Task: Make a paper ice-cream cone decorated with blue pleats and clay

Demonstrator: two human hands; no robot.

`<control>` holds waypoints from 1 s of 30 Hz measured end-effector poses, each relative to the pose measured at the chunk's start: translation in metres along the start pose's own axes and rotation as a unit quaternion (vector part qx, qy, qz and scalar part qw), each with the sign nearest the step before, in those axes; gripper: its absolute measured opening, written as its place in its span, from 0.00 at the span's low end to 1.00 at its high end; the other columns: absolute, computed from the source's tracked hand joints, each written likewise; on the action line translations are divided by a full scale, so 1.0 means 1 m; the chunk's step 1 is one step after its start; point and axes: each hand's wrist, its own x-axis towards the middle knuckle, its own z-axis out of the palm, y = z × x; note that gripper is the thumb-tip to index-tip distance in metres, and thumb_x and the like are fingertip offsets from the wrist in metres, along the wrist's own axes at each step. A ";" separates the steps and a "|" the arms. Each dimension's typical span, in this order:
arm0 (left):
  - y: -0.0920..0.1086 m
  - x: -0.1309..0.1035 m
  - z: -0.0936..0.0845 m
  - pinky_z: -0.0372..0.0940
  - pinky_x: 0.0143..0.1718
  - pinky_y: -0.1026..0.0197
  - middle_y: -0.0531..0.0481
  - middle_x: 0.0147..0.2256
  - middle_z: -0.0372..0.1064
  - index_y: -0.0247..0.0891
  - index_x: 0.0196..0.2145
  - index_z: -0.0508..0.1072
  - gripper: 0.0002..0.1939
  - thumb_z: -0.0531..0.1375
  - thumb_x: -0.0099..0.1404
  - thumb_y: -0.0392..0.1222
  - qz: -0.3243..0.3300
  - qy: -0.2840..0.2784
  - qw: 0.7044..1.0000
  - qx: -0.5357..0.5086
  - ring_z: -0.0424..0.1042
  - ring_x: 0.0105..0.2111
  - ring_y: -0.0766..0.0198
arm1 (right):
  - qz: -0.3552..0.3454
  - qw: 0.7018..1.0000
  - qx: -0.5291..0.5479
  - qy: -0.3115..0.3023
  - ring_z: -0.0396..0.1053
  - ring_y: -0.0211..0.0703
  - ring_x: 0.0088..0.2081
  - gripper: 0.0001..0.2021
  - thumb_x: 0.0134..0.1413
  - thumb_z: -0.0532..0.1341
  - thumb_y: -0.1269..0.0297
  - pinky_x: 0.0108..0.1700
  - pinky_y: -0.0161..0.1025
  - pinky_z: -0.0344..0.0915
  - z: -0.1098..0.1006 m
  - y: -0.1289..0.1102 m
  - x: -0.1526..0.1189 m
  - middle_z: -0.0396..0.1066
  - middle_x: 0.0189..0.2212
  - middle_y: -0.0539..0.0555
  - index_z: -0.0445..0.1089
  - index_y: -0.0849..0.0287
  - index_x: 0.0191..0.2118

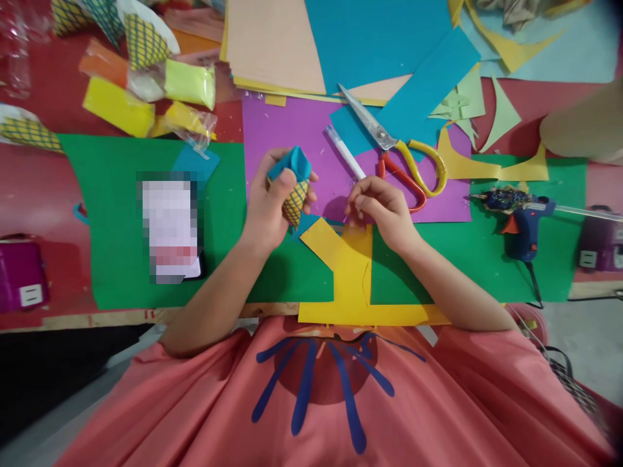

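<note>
My left hand (263,217) is wrapped round a small cone (294,204) with a yellow and dark criss-cross pattern. A curled blue piece (300,165) sticks out of the cone's wide top, and my thumb presses against it. The cone's tip points down. To the right, my right hand (384,211) has its fingers pinched together above a cut yellow sheet (351,269); whatever lies between the fingertips is too small to make out. Just beyond this hand are a white pen (345,152) and scissors (382,136) with red and yellow handles.
A glue gun (525,220) lies at right on the green sheet (121,214). A phone with a blurred screen (170,220) rests at left. Bagged coloured clay (189,84) and more patterned cones (146,35) sit at the upper left. Stacked sheets (277,45) and paper scraps cover the back.
</note>
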 end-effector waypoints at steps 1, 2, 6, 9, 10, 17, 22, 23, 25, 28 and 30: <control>0.000 0.002 -0.001 0.60 0.19 0.62 0.54 0.31 0.72 0.49 0.40 0.65 0.23 0.58 0.59 0.68 -0.024 0.010 0.999 -0.027 0.70 0.24 0.65 | -0.005 1.000 -0.013 0.003 0.66 0.28 0.21 0.08 0.60 0.60 0.61 0.19 0.27 0.58 -0.001 0.000 0.000 0.67 0.25 0.46 0.62 0.59 0.33; 0.001 0.004 -0.002 0.59 0.18 0.62 0.53 0.31 0.72 0.49 0.39 0.65 0.23 0.57 0.59 0.68 -0.045 0.015 0.998 -0.048 0.69 0.24 0.65 | -0.009 1.000 -0.029 0.003 0.66 0.28 0.21 0.09 0.60 0.60 0.60 0.19 0.27 0.58 -0.002 0.000 0.001 0.66 0.25 0.46 0.62 0.59 0.34; -0.002 0.009 -0.008 0.60 0.20 0.59 0.52 0.35 0.75 0.48 0.39 0.69 0.23 0.54 0.59 0.68 -0.098 -0.025 0.990 -0.097 0.72 0.28 0.63 | -0.022 0.995 -0.097 0.001 0.66 0.30 0.21 0.11 0.64 0.58 0.55 0.20 0.28 0.59 -0.003 0.001 -0.001 0.66 0.25 0.46 0.61 0.58 0.36; -0.005 0.011 -0.012 0.62 0.23 0.57 0.51 0.36 0.75 0.48 0.37 0.70 0.20 0.52 0.60 0.64 -0.105 -0.038 0.988 -0.105 0.73 0.30 0.61 | -0.068 0.975 -0.213 -0.003 0.66 0.32 0.23 0.12 0.66 0.53 0.56 0.25 0.31 0.61 -0.003 0.002 -0.003 0.67 0.26 0.48 0.62 0.58 0.35; -0.005 0.011 -0.012 0.61 0.23 0.57 0.50 0.36 0.75 0.47 0.36 0.70 0.20 0.51 0.61 0.64 -0.106 -0.027 0.989 -0.101 0.72 0.30 0.62 | -0.092 0.958 -0.272 -0.016 0.66 0.33 0.24 0.13 0.68 0.51 0.56 0.27 0.33 0.62 -0.003 0.003 -0.004 0.68 0.26 0.49 0.63 0.58 0.34; -0.009 0.012 -0.007 0.59 0.23 0.59 0.46 0.35 0.73 0.45 0.35 0.70 0.28 0.47 0.63 0.71 -0.102 -0.028 0.993 -0.051 0.71 0.30 0.61 | -0.331 0.801 -0.463 -0.185 0.74 0.42 0.38 0.18 0.70 0.49 0.58 0.43 0.43 0.66 0.006 0.010 -0.010 0.77 0.32 0.56 0.70 0.60 0.34; -0.012 0.013 -0.013 0.62 0.24 0.59 0.48 0.38 0.74 0.46 0.36 0.70 0.25 0.48 0.64 0.69 -0.073 0.009 0.996 -0.052 0.72 0.31 0.62 | -0.287 0.764 -0.521 -0.250 0.71 0.47 0.57 0.18 0.70 0.49 0.57 0.60 0.50 0.63 0.009 0.012 -0.010 0.75 0.53 0.59 0.70 0.61 0.51; -0.011 0.013 -0.014 0.62 0.24 0.59 0.48 0.37 0.75 0.46 0.36 0.70 0.25 0.48 0.64 0.69 -0.063 0.012 0.996 -0.057 0.72 0.31 0.62 | -0.267 0.762 -0.538 -0.241 0.69 0.48 0.60 0.19 0.70 0.49 0.56 0.63 0.52 0.60 0.008 0.013 -0.009 0.73 0.55 0.60 0.70 0.61 0.53; -0.009 0.013 -0.016 0.63 0.23 0.59 0.50 0.37 0.75 0.48 0.37 0.70 0.23 0.51 0.63 0.68 -0.036 0.011 0.997 -0.067 0.73 0.31 0.62 | -0.234 0.766 -0.556 -0.220 0.64 0.51 0.64 0.21 0.69 0.50 0.55 0.67 0.56 0.55 0.007 0.014 -0.007 0.69 0.59 0.63 0.68 0.62 0.57; -0.005 0.014 -0.018 0.64 0.24 0.60 0.53 0.39 0.76 0.50 0.40 0.68 0.19 0.62 0.57 0.63 -0.013 0.015 0.998 -0.059 0.75 0.33 0.62 | -0.211 0.776 -0.561 -0.195 0.57 0.59 0.67 0.29 0.65 0.54 0.51 0.67 0.62 0.54 0.007 0.018 -0.005 0.63 0.63 0.69 0.62 0.67 0.63; -0.003 0.013 -0.019 0.65 0.25 0.60 0.52 0.40 0.76 0.50 0.42 0.67 0.22 0.64 0.54 0.62 -0.015 0.025 0.999 -0.035 0.76 0.35 0.61 | -0.212 0.784 -0.553 -0.187 0.58 0.62 0.66 0.32 0.62 0.58 0.50 0.65 0.65 0.56 0.010 0.020 -0.006 0.63 0.62 0.71 0.60 0.68 0.64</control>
